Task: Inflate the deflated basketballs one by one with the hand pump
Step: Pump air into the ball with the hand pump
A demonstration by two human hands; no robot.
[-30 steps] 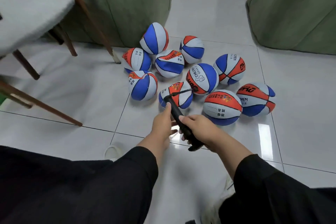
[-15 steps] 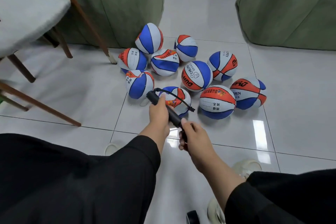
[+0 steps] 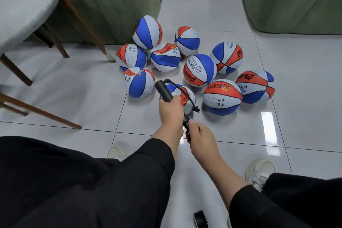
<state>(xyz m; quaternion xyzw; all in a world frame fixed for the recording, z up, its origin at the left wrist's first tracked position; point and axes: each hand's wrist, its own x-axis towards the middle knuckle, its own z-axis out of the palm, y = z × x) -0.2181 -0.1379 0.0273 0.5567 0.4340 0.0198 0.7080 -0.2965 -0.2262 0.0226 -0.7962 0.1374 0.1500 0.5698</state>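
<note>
— How is the pump (image 3: 167, 94) held?

— It is gripped in both hands. The barrel is wrapped by the left hand (image 3: 171, 111), fingers curled round it; the handle end is pinched and gripped by the right hand (image 3: 199, 135), thumb laid along the top. Neither hand is spread.

— And which way is it pointed?

— Its long axis is run from near-right to far-left, the far tip raised over the cluster of balls (image 3: 199, 69) on the tiled floor (image 3: 74, 87). A thin black hose (image 3: 187, 92) is looped from the far tip back along the barrel, its free end hung beside the nearest ball (image 3: 190, 102).

— Where is that ball placed?

— Straight ahead of the hands, just beyond the left one and partly hidden by the barrel. It looks slack and dented, as do its neighbours. The left hand is the nearer of the two.

— So what is the next move likely turned on?

— Probably the hose end being brought to that ball's valve. The valve itself cannot be seen.
</note>
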